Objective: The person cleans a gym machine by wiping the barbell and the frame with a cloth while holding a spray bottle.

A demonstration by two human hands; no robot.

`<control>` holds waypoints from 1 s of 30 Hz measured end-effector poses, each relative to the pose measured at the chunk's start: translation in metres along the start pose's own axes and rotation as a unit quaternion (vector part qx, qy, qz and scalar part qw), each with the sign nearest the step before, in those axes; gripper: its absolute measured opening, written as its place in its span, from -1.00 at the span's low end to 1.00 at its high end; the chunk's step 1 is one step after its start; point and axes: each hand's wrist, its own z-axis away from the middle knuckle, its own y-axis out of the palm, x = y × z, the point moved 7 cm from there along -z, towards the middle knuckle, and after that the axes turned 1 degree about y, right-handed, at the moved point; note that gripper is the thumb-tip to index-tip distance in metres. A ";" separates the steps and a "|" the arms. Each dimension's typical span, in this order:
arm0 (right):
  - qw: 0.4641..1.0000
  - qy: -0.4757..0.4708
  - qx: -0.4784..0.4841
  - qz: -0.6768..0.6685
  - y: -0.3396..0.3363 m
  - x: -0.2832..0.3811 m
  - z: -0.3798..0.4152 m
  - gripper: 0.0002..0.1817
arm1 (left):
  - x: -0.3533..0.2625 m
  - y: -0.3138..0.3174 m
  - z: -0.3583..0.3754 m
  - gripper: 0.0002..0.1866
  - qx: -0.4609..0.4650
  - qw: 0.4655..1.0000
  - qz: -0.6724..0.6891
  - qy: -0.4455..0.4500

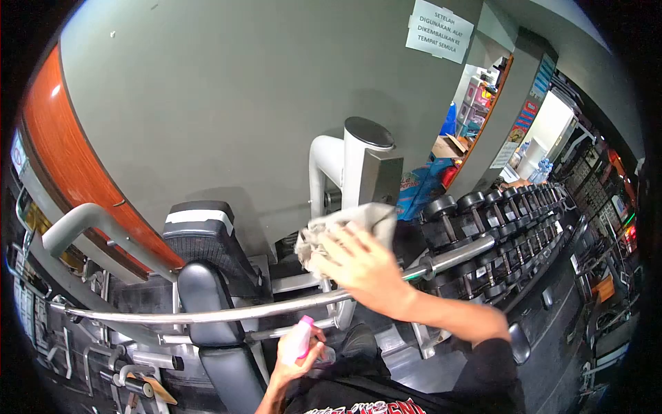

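My right hand (362, 265) is spread over a crumpled grey-white cloth (378, 219), with the fingers pressed on it. The cloth overlaps the white upright post (355, 162) of a bench press frame; contact between them is hard to tell. Below, my left hand (295, 366) is wrapped round a pink-and-white bottle (300, 338) held close to my body. A long metal barbell (269, 310) crosses in front of me, passing beneath my right hand.
To the left stand a black padded bench (217, 303) and a black seat back (210, 234). A dumbbell rack (496, 241) runs off to the right. A grey wall (227, 103) rises behind the frame, with a paper sign (440, 31) on it.
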 end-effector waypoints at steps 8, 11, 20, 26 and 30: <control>0.866 -0.130 0.413 0.250 0.066 0.029 0.029 -0.53 | -0.012 -0.037 0.005 -0.79 -0.069 0.995 -0.055 0.051; 0.856 -0.134 0.433 0.250 0.038 0.030 0.027 -0.55 | -0.011 -0.037 0.006 -0.80 -0.073 0.995 -0.047 0.040; 0.921 -0.065 0.376 0.084 -0.061 -0.002 0.013 -0.82 | -0.005 -0.037 0.000 -0.77 -0.069 0.996 0.024 0.041; 0.965 0.087 0.247 -0.020 -0.095 -0.056 -0.013 -0.78 | -0.007 -0.030 -0.003 -0.74 -0.045 0.998 0.004 0.048; 0.973 0.092 0.190 -0.088 -0.039 -0.047 0.024 -0.69 | 0.001 -0.025 -0.002 -0.74 -0.037 0.998 0.023 0.049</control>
